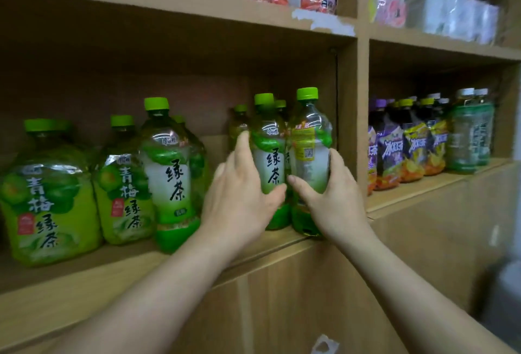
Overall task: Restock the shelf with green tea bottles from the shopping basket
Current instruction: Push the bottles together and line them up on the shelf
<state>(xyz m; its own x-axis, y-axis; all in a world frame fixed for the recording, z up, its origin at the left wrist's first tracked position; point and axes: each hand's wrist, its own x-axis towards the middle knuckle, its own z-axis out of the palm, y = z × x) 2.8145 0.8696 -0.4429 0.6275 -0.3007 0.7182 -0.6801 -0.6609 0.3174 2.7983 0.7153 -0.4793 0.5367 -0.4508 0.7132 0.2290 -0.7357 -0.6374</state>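
Gripping green-capped plastic tea bottle [271, 162]: left hand [239, 195] | gripping twin bottle [310, 139] at its 3 o'clock: right hand [338, 201]

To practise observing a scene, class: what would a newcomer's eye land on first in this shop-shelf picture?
Two bare hands dominate mid-frame: the left hand grips a green-capped clear plastic tea bottle, the right hand its neighbouring green-capped bottle, both at the front edge of the wooden shelf beside the divider. Yellow-green labelled bottles crowd the far left; purple-labelled bottles fill the compartment to the right.
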